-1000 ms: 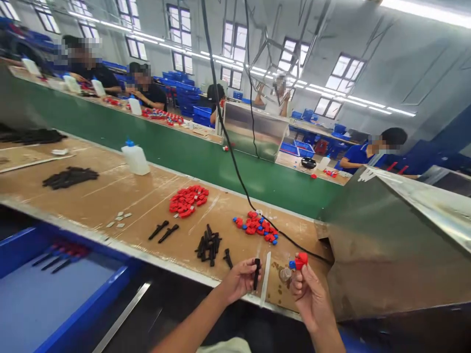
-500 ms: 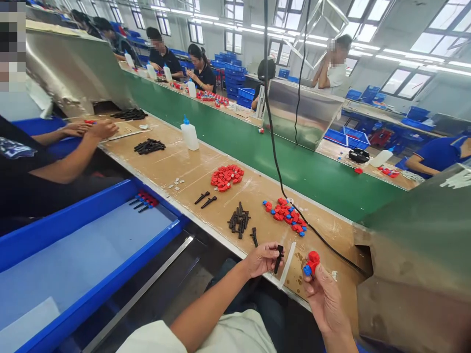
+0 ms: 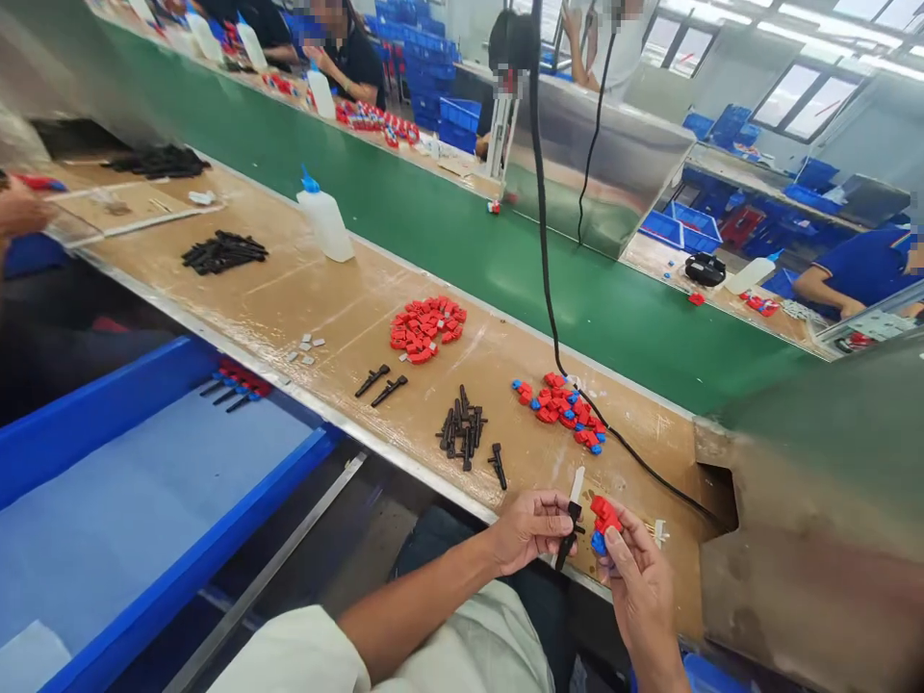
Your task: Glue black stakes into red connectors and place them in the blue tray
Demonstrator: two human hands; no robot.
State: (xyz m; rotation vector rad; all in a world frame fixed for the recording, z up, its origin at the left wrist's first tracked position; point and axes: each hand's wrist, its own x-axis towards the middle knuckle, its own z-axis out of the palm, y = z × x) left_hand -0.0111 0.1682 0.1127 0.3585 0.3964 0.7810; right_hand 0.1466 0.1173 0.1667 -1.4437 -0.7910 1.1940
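Note:
Between its thumb and fingers my left hand [image 3: 534,527] grips a black plastic part [image 3: 568,539], a slim stick with a square end and a side peg. Close beside it, my right hand [image 3: 636,563] pinches a red and blue plastic piece [image 3: 603,525]. A small gap separates the two parts. Left of my hands lie a single black part [image 3: 498,466] and a pile of black parts [image 3: 463,428]. Beyond them is a heap of red and blue pieces [image 3: 559,409]. Farther left, a heap of red pieces [image 3: 428,328] sits near two more black parts [image 3: 382,385].
A green conveyor belt [image 3: 433,250] runs behind the bench. A white bottle [image 3: 323,217] with a blue tip stands on the bench. A black cable [image 3: 545,289] hangs down across it. Left is a blue bin [image 3: 166,481]; right, a metal panel [image 3: 808,529]. A co-worker's hand [image 3: 21,207] shows far left.
My two hands have come closer together, bringing the black part near the red and blue piece. The view has shifted, so most of the left-hand co-worker is out of frame.

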